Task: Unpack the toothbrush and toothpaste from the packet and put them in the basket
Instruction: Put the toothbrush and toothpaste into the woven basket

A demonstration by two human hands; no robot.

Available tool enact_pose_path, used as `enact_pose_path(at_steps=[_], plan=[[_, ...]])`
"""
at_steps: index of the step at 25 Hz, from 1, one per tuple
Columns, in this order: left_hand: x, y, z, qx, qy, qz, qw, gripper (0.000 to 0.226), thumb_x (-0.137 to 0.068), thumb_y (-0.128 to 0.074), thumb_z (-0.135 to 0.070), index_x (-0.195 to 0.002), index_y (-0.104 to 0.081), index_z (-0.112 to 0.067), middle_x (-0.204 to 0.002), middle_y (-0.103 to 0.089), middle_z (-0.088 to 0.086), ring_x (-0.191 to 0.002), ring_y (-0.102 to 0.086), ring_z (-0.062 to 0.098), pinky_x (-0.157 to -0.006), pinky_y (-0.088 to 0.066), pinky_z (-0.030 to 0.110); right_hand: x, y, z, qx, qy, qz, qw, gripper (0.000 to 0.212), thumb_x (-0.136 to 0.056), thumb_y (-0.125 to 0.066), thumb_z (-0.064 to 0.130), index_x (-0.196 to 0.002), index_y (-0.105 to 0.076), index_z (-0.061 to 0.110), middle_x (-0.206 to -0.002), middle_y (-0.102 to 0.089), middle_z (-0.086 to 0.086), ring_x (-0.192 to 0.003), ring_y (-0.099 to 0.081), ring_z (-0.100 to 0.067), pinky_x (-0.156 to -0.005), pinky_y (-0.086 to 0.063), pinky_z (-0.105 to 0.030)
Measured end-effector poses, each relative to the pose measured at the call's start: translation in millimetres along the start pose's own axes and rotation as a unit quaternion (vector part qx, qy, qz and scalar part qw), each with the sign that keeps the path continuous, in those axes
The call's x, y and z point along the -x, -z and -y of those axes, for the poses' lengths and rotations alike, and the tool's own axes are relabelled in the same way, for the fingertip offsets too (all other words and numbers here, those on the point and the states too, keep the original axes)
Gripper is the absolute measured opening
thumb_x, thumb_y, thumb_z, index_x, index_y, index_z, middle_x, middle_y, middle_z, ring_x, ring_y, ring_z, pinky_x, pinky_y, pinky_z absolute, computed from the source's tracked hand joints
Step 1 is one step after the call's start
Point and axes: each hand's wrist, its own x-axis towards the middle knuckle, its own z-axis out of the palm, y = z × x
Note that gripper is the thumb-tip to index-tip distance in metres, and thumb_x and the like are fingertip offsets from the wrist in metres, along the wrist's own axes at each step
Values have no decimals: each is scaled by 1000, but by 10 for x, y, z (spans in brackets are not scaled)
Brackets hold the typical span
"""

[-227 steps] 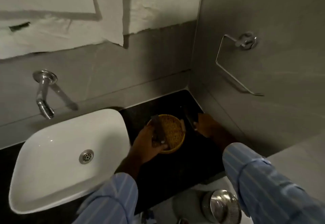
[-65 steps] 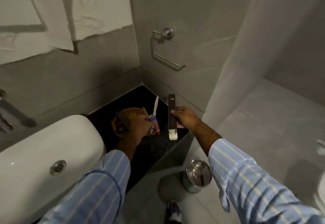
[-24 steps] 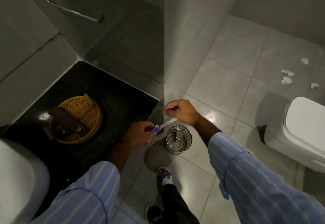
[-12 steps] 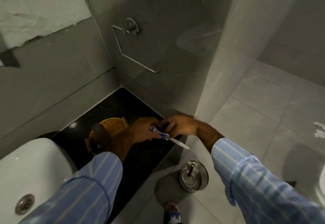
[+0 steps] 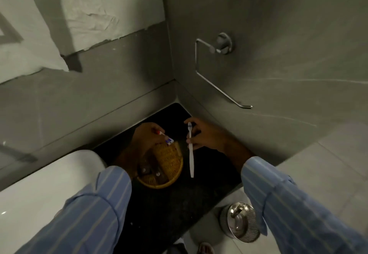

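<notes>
A round wicker basket [image 5: 171, 166] sits on the black counter [image 5: 159, 210] in the corner, with dark packets [image 5: 151, 171] lying in it. My left hand [image 5: 147, 136] hovers over the basket's far rim and pinches a small toothpaste tube [image 5: 166, 137], white with red and blue marks. My right hand [image 5: 205, 136] is just right of the basket and grips a white toothbrush [image 5: 191, 154] near its head. The handle hangs down past the basket's right rim.
A white washbasin [image 5: 39, 190] fills the counter's left side. A metal towel ring [image 5: 217, 68] is fixed to the right wall. On the floor below the counter edge stands a steel pedal bin [image 5: 241, 222]. My foot [image 5: 205, 248] shows at the bottom.
My hands have separated: the left now holds the toothpaste over the basket, the right holds the toothbrush upright beside it. The view has swung back toward the basket and wall.
</notes>
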Motion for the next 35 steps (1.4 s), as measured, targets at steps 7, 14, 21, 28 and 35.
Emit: enact_pose_path(at_steps=[7, 14, 21, 28, 35], plan=[[-793, 79, 476, -125, 12, 93, 988, 31, -59, -93, -21, -79, -70, -17, -86, -68, -3, -74, -63, 8, -57, -44, 13, -1055, -360, -144, -16, 1, -100, 995, 29, -91, -60, -4, -118, -62, 7, -106, -61, -12, -84, -72, -30, -73, -63, -41], [-1248, -104, 796, -191, -5, 182, 965, 31, -56, -93, -24, -72, -67, -20, -91, -71, 0, -83, -68, 17, -72, -58, 33, -1708, -455, -457, -33, -28, -106, 993, 30, -88, -59, -10, -115, -63, 4, -101, -61, -9, -87, -68, -23, -69, -62, -29], [-1362, -193, 845, -219, 31, 195, 956, 31, -63, -90, -23, -81, -65, -21, -98, -71, 5, -91, -68, 25, -83, -59, 42, -1894, -454, -709, 33, -37, -90, 995, 36, -80, -69, -8, -110, -66, 12, -105, -67, -12, -98, -69, -27, -81, -61, -42], [-1370, -226, 809, -318, -12, 209, 925, 48, -76, -81, -31, -116, -61, -14, -118, -66, 9, -106, -64, 28, -90, -55, 44, -1886, -415, -812, 24, -44, -82, 995, 37, -79, -69, -10, -108, -65, 12, -97, -65, -3, -100, -68, -28, -82, -60, -48], [-1242, -220, 842, -349, -26, 168, 921, 55, -78, -77, -38, -125, -57, -17, -126, -59, 9, -116, -56, 29, -98, -50, 49, -1784, -475, -923, 91, -25, -98, 991, 46, -82, -71, -1, -125, -62, 14, -109, -66, -4, -95, -68, -18, -84, -60, -39]])
